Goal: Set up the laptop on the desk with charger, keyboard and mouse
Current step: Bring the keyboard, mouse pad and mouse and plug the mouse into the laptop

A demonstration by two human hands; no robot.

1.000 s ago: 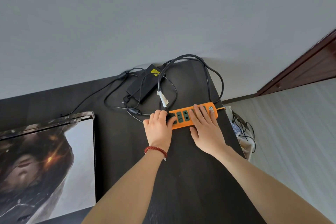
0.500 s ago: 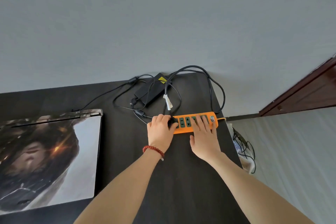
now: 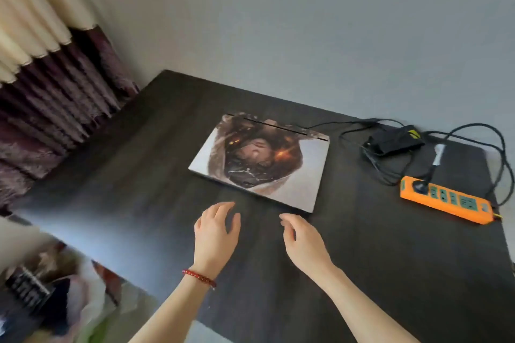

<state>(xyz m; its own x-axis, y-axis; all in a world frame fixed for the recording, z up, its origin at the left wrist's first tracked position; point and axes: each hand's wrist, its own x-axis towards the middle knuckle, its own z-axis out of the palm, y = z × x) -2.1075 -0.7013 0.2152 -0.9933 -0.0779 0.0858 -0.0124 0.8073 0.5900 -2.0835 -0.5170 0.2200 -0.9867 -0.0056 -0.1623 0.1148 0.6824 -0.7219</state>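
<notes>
A closed laptop (image 3: 262, 161) with a printed picture on its lid lies flat on the dark desk (image 3: 362, 259). My left hand (image 3: 216, 234) and my right hand (image 3: 303, 242) hover just in front of the laptop's near edge, fingers relaxed, holding nothing. To the right lies the black charger brick (image 3: 395, 139), its thin cable running to the laptop's back right corner. An orange power strip (image 3: 446, 199) sits further right with a black plug in its leftmost socket. No keyboard or mouse shows clearly.
A loose black cable (image 3: 501, 159) loops past the desk's right edge. Curtains (image 3: 50, 86) hang at the left. Blurred bags and dark items (image 3: 41, 292) lie at the lower left beside the desk. A grey wall stands behind the desk.
Both hands have left the power strip and moved left to the front of the laptop. The view has swung left, and the plug now sits in the strip.
</notes>
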